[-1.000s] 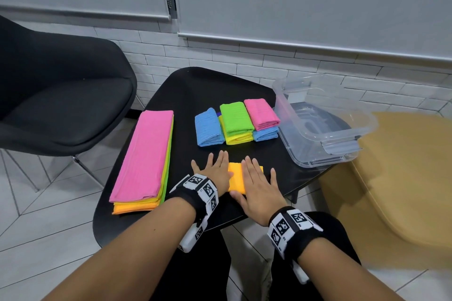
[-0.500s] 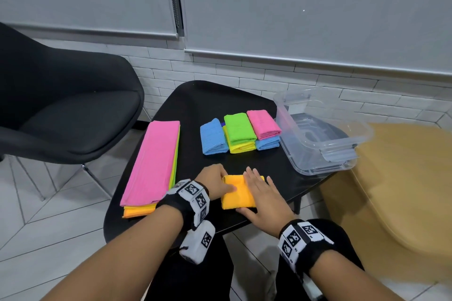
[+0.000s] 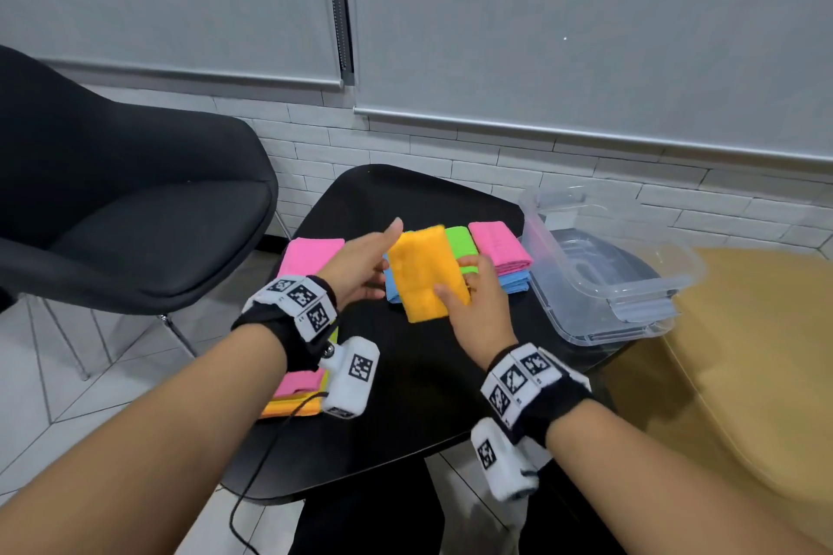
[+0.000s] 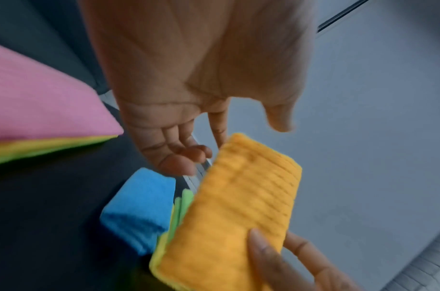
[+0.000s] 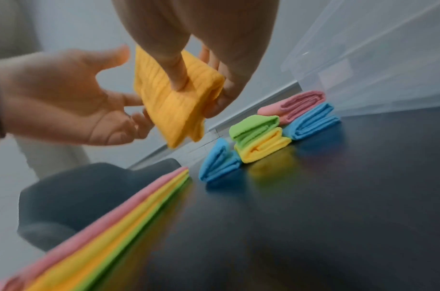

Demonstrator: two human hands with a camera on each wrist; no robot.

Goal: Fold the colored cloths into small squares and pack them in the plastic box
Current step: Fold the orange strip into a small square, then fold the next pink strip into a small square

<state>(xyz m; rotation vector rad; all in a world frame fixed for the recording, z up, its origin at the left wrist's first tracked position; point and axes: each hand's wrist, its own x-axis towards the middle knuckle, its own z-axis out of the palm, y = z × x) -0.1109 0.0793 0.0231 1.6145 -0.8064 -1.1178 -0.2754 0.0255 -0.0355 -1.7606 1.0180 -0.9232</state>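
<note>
My right hand [image 3: 459, 280] grips a folded orange cloth [image 3: 426, 273] by its near right corner, thumb on top, and holds it tilted in the air over the folded pile. The left hand [image 3: 382, 258] is open beside the cloth's left edge, palm facing it, fingers relaxed. In the right wrist view the thumb [image 5: 179, 75] presses into the orange cloth [image 5: 173, 110]. Below lie folded squares: blue [image 5: 218, 161], green [image 5: 256, 126] on yellow [image 5: 263, 145], pink [image 5: 296, 106] on blue [image 5: 313, 122]. The clear plastic box [image 3: 622, 289] stands at the table's right.
A flat stack of unfolded cloths, pink on top [image 3: 311, 250], lies along the left of the small black table [image 3: 405, 397]. A black chair [image 3: 135, 216] stands to the left. A tan cushioned seat [image 3: 743, 351] is on the right, and a white tiled wall behind.
The orange cloth was flat near the table's front edge under both palms. My right hand has picked it up and carried it away from me over the folded pile; the left hand has come off it.
</note>
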